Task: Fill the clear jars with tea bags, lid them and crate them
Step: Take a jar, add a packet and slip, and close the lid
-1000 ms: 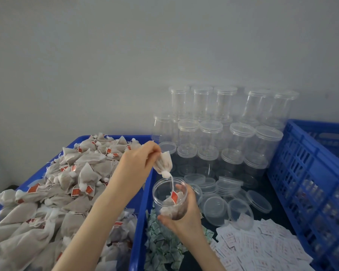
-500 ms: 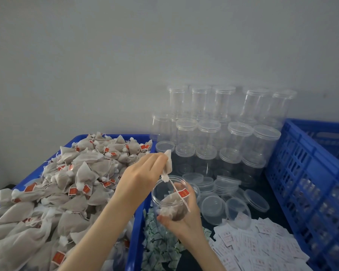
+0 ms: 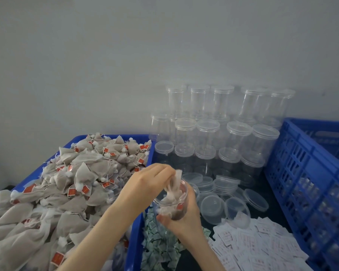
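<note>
My right hand [image 3: 184,218] holds a clear jar [image 3: 171,202] from below and behind, low in the middle of the view. My left hand [image 3: 145,184] pinches a white tea bag [image 3: 174,184] at the jar's mouth, its lower part inside the jar. At least one more tea bag with a red tag lies in the jar's bottom. A big heap of grey-white tea bags [image 3: 70,184] with red tags fills the blue tray [image 3: 134,241] on the left. Loose clear lids [image 3: 213,206] lie right of the jar.
Empty lidded clear jars [image 3: 219,137] are stacked in tiers against the grey wall. A blue slatted crate [image 3: 309,173] stands at the right, with jars dimly seen inside. Small green-white sachets [image 3: 159,245] and white paper labels [image 3: 258,247] lie on the dark surface in front.
My left hand has come down with the tea bag from above the jar to its mouth, and the bag now goes into the jar. My right hand keeps holding the jar.
</note>
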Demonstrator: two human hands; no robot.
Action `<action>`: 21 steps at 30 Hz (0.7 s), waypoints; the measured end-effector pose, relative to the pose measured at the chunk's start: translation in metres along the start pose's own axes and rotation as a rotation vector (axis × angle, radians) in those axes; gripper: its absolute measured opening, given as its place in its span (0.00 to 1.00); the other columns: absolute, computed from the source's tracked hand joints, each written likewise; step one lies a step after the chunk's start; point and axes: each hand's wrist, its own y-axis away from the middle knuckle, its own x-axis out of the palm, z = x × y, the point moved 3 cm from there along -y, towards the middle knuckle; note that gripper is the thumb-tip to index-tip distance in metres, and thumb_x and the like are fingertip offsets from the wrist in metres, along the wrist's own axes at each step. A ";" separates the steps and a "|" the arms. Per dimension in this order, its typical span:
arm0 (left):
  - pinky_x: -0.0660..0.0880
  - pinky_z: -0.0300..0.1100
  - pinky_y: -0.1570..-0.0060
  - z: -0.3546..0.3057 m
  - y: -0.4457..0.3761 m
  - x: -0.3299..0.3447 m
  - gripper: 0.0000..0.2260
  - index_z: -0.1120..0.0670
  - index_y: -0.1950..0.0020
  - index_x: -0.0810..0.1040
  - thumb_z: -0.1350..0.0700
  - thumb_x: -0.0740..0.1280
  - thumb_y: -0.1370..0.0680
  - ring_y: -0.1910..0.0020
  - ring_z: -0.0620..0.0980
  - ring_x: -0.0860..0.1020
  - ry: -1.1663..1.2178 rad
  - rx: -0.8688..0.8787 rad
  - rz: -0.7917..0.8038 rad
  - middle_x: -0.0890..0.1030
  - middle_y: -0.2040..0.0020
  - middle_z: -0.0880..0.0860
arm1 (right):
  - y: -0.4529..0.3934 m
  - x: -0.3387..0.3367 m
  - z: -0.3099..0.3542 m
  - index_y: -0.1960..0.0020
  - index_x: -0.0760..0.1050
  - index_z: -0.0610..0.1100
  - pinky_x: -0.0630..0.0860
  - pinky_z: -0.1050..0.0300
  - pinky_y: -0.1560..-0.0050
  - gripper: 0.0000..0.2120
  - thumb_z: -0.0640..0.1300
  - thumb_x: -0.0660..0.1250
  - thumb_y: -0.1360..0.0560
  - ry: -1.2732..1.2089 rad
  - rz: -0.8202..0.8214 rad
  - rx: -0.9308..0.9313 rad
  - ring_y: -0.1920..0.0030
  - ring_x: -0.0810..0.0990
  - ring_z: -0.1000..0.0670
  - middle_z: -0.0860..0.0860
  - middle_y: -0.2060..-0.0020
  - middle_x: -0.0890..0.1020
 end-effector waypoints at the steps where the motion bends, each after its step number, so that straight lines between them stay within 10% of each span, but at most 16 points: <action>1: 0.79 0.38 0.60 0.002 0.000 0.005 0.05 0.60 0.54 0.81 0.62 0.65 0.23 0.60 0.48 0.81 0.092 -0.072 0.094 0.82 0.58 0.52 | 0.000 -0.001 -0.001 0.31 0.65 0.57 0.80 0.57 0.46 0.45 0.51 0.81 0.43 0.008 -0.010 -0.001 0.39 0.79 0.54 0.58 0.39 0.77; 7: 0.76 0.41 0.47 0.013 0.001 0.029 0.10 0.48 0.45 0.84 0.56 0.64 0.21 0.53 0.42 0.79 0.008 -0.270 0.806 0.84 0.51 0.44 | 0.003 -0.002 -0.010 0.30 0.60 0.66 0.76 0.62 0.39 0.47 0.54 0.80 0.43 0.161 0.017 -0.002 0.35 0.74 0.62 0.68 0.35 0.71; 12: 0.78 0.38 0.51 0.019 0.006 0.032 0.10 0.43 0.44 0.83 0.53 0.64 0.20 0.57 0.39 0.80 0.083 -0.341 0.744 0.84 0.52 0.42 | 0.007 0.004 -0.019 0.32 0.61 0.70 0.79 0.55 0.40 0.47 0.51 0.81 0.43 0.153 0.023 0.008 0.35 0.76 0.59 0.68 0.37 0.74; 17: 0.73 0.28 0.59 0.072 0.017 0.010 0.05 0.41 0.50 0.80 0.51 0.65 0.21 0.64 0.34 0.78 0.065 -0.605 0.382 0.78 0.60 0.35 | 0.006 0.001 -0.013 0.35 0.61 0.74 0.73 0.70 0.41 0.46 0.52 0.81 0.43 0.179 0.022 -0.020 0.34 0.71 0.65 0.72 0.38 0.71; 21: 0.77 0.43 0.47 0.128 0.063 0.009 0.10 0.52 0.40 0.76 0.57 0.64 0.21 0.49 0.49 0.79 -0.470 -0.952 0.809 0.79 0.45 0.52 | 0.005 -0.005 -0.006 0.30 0.62 0.61 0.72 0.62 0.33 0.46 0.54 0.80 0.43 0.176 0.022 -0.042 0.32 0.69 0.64 0.69 0.36 0.71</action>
